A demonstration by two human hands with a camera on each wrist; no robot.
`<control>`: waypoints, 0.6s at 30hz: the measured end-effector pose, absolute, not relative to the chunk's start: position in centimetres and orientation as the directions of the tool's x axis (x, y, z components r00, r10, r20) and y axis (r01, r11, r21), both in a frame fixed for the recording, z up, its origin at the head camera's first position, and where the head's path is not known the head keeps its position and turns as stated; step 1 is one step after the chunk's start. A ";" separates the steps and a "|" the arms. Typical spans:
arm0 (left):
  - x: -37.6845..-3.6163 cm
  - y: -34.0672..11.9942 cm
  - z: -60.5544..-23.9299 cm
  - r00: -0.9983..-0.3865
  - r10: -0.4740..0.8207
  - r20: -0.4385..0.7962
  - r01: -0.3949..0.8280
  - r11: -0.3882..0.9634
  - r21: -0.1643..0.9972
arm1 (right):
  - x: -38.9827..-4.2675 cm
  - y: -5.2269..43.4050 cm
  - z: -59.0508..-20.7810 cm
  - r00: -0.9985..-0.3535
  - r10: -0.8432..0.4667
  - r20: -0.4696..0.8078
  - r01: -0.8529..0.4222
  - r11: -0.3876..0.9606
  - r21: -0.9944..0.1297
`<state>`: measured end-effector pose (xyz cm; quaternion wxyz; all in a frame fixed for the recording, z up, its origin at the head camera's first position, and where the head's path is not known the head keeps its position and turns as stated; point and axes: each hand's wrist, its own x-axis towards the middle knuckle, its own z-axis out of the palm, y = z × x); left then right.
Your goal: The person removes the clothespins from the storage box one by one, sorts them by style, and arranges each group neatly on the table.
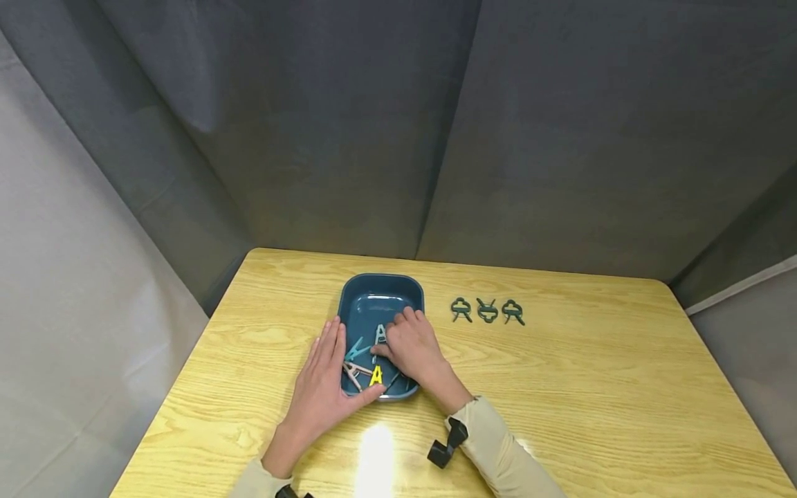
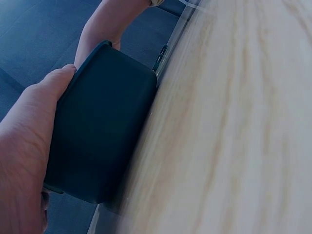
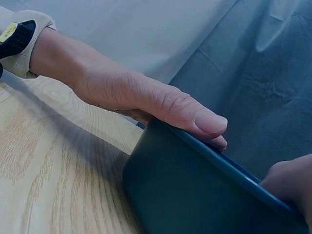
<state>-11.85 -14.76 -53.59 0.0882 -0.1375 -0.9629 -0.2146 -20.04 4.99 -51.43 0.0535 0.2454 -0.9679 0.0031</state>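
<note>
I saw yellow, turquoise, beige and pale clips inside the blue bin. The left hand rested straight-fingered against it; the right hand curled inside, but I couldn't tell its hold.

Angular black camera mounts sit over pale beige fabric sleeves; the left mount bears a small yellow label.
</note>
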 end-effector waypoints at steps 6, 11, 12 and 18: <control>-11.7 -14.8 -53.6 -0.940 0.226 0.254 0.313 0.869 0.384 | -20.1 4.8 -51.3 -0.882 -0.465 0.072 -0.467 0.884 -0.012; -11.7 -14.9 -53.6 -0.934 0.232 0.272 0.325 0.869 0.373 | -20.1 4.9 -51.1 -0.878 -0.477 0.031 -0.478 0.878 -0.014; -11.7 -14.9 -53.7 -0.933 0.234 0.274 0.327 0.869 0.370 | -20.1 4.9 -51.1 -0.875 -0.483 0.022 -0.483 0.875 -0.004; -11.8 -14.8 -53.7 -0.940 0.232 0.251 0.315 0.875 0.368 | -20.1 5.1 -51.1 -0.858 -0.513 -0.019 -0.513 0.858 0.039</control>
